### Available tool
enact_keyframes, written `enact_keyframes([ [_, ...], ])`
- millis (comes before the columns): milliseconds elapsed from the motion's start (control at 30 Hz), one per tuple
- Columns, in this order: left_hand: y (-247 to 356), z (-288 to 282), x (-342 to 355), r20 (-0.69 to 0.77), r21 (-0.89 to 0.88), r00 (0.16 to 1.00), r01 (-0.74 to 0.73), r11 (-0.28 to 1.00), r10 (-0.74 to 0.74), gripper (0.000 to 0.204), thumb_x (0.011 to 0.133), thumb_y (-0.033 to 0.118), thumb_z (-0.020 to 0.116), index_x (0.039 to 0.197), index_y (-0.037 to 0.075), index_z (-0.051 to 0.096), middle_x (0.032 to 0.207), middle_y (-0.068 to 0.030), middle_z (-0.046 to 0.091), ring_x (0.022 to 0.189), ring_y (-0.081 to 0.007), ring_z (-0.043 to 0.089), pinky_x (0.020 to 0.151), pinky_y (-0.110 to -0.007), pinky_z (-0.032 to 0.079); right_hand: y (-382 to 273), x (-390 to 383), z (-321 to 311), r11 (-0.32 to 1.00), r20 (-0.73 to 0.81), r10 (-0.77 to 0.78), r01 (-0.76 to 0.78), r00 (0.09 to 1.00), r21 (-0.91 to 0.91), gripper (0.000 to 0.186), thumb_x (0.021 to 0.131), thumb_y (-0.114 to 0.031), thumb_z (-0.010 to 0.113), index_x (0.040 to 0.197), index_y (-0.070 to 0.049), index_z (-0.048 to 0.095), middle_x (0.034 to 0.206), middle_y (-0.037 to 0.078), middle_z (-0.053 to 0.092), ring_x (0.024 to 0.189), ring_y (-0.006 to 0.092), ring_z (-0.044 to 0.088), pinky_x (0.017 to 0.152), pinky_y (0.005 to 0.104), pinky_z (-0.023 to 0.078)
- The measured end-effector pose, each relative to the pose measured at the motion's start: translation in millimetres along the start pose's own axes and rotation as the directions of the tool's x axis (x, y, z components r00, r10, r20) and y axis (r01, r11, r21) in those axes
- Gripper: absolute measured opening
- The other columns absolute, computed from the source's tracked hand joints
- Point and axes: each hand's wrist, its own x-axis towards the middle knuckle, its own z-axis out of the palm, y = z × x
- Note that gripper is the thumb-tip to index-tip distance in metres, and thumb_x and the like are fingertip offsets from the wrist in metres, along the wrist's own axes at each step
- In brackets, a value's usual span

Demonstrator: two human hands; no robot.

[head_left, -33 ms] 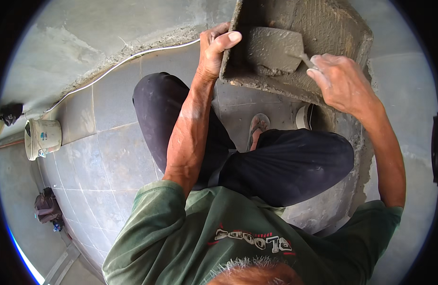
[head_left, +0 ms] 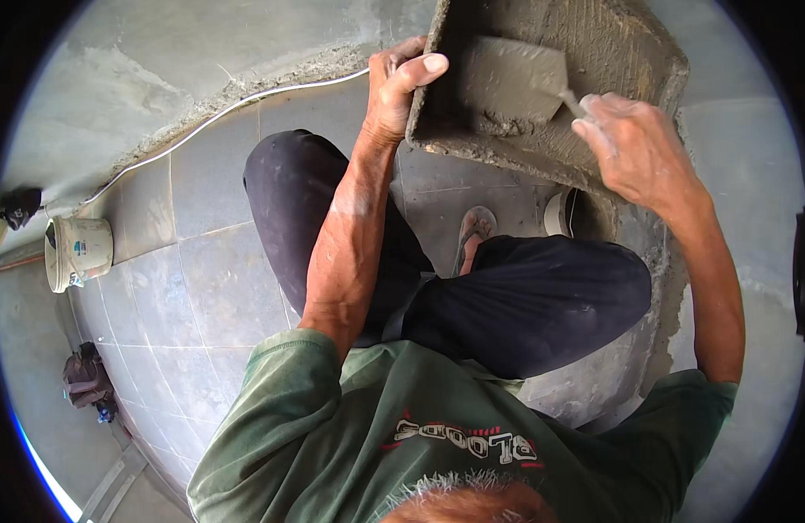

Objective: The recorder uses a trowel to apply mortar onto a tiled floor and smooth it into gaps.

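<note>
At the top of the head view, a mortar trough [head_left: 586, 52] caked with wet grey cement is held tilted. My left hand [head_left: 398, 91] grips its left rim, with the thumb over the edge and the other fingers partly hidden behind the wall. Inside, a trowel [head_left: 514, 78] lies with its broad, mortar-coated blade against the inner surface, close to the left wall. My right hand [head_left: 634, 148] is closed around the trowel's handle, which the fingers mostly hide. Some mortar is heaped along the blade's lower edge.
Grey tiles [head_left: 219, 192] cover the floor. A white cable [head_left: 219, 119] runs along the rough wall base at left. A whitish bucket [head_left: 90, 247] and a dark bag [head_left: 88, 379] stand far left. Below the trough is a round pale-rimmed container [head_left: 557, 214], and rough masonry lies at right.
The trowel and my right hand have shifted slightly up and to the right within the trough. My left hand and the trough have hardly moved.
</note>
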Motion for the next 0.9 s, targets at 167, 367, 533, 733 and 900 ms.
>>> enact_keyframes([
  [167,1.7,3.6,0.3,-0.02,0.013,0.994,-0.105,0.994,0.105,0.037,0.069,0.037,0.065,0.068,0.002,0.054,0.066,0.0035,0.045,0.064,-0.008,0.04,0.057,-0.027,0.033,10.7,4.9,-25.1,0.964,-0.154,0.185,-0.21,0.971,-0.165,0.023,0.093,-0.019,0.055,0.083,0.002,0.059,0.075,0.02,0.062,0.069,0.0374,0.063,0.064,0.0456,0.051],
  [367,-10.9,-0.8,4.7,-0.059,-0.019,0.994,-0.095,0.995,0.094,0.039,0.069,0.036,0.067,0.059,0.009,0.041,0.062,0.0067,0.034,0.061,-0.0069,0.032,0.055,-0.027,0.027,-17.4,-13.1,-14.6,0.953,0.033,0.243,-0.233,0.969,-0.196,0.022,0.092,-0.019,0.056,0.084,0.002,0.06,0.074,0.018,0.062,0.069,0.0351,0.064,0.063,0.0444,0.052],
  [533,-14.2,-4.9,3.8,-0.097,-0.022,0.987,-0.131,0.991,0.129,0.038,0.071,0.035,0.067,0.059,0.01,0.04,0.061,0.0074,0.032,0.059,-0.0066,0.03,0.053,-0.027,0.024,-3.5,-20.0,-24.0,0.947,-0.15,0.232,-0.258,0.961,-0.194,0.022,0.092,-0.019,0.057,0.094,0.002,0.062,0.076,0.017,0.062,0.068,0.0323,0.064,0.063,0.0415,0.052],
  [733,-6.0,-3.9,5.7,-0.075,-0.097,0.987,-0.146,0.985,0.139,0.037,0.072,0.036,0.065,0.059,0.011,0.041,0.06,0.0066,0.034,0.059,-0.006,0.032,0.053,-0.028,0.027,-1.2,-34.8,-17.5,0.974,-0.049,0.18,-0.185,0.982,-0.127,0.024,0.092,-0.019,0.059,0.099,0.003,0.062,0.078,0.016,0.063,0.067,0.0325,0.063,0.061,0.041,0.052],
  [900,11.3,-1.8,-8.3,-0.033,-0.149,0.999,0.005,0.989,-0.01,0.044,0.075,0.043,0.063,0.087,0.001,0.063,0.071,-0.0048,0.059,0.061,-0.0132,0.055,0.053,-0.029,0.044,8.2,-60.9,-25.8,0.962,-0.093,0.274,-0.272,0.957,0.034,0.025,0.091,-0.017,0.059,0.1,0.006,0.062,0.083,0.02,0.065,0.068,0.0329,0.064,0.062,0.0395,0.051],
])
